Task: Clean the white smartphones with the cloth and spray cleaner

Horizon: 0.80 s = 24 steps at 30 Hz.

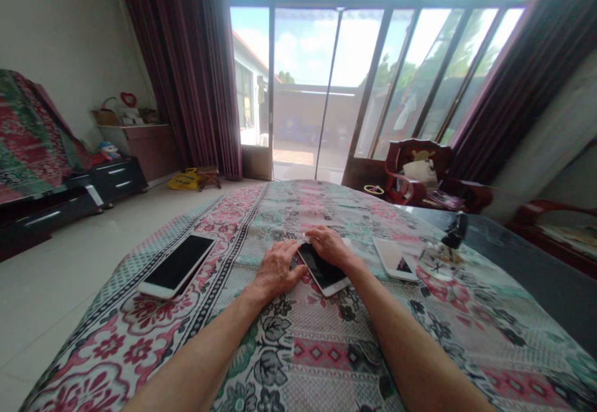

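A white-framed smartphone with a dark screen lies on the cloth-covered table in front of me. My left hand rests along its left side, fingers stretched toward the upper corner and thumb by the edge. Over the phone's top end, my right hand is bent with its fingers together. A small whitish bit shows at those fingertips, too small to name. To the left lies another white phone, its screen black. On the right, a third white phone has a pale, reflecting screen.
The floral tablecloth covers the round table. A clear glass dish with a black object stands right of the phones. Beyond the table are a wooden chair, a yellow bag on the floor, and glass doors.
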{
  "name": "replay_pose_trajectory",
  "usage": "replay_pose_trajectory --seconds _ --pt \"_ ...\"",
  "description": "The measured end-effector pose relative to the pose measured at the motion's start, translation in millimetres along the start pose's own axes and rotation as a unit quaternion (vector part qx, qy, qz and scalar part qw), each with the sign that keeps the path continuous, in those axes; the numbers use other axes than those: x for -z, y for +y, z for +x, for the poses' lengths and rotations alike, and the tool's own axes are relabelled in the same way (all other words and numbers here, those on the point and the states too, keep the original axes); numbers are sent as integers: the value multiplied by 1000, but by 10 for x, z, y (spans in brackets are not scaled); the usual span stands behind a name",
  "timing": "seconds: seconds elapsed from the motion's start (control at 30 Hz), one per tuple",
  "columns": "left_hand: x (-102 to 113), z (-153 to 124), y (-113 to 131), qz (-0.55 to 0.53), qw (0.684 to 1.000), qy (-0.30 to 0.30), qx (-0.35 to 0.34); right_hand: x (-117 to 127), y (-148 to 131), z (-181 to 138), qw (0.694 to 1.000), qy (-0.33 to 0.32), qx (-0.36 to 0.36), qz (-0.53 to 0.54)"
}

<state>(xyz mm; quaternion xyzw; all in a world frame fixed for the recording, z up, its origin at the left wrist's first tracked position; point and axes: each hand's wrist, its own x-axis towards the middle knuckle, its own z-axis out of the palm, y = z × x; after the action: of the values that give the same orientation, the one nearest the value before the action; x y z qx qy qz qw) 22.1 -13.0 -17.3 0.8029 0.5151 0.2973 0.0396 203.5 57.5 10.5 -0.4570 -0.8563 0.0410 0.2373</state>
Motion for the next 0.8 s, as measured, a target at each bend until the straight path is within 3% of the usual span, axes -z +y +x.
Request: replay_pose_trajectory --seconds 0.5,0.8 --pt "19 31 51 14 999 -29 31 91 2 -2 992 -47 -89 -82" --pt "22 26 55 10 999 -23 28 57 -80 -59 993 -21 -67 -99"
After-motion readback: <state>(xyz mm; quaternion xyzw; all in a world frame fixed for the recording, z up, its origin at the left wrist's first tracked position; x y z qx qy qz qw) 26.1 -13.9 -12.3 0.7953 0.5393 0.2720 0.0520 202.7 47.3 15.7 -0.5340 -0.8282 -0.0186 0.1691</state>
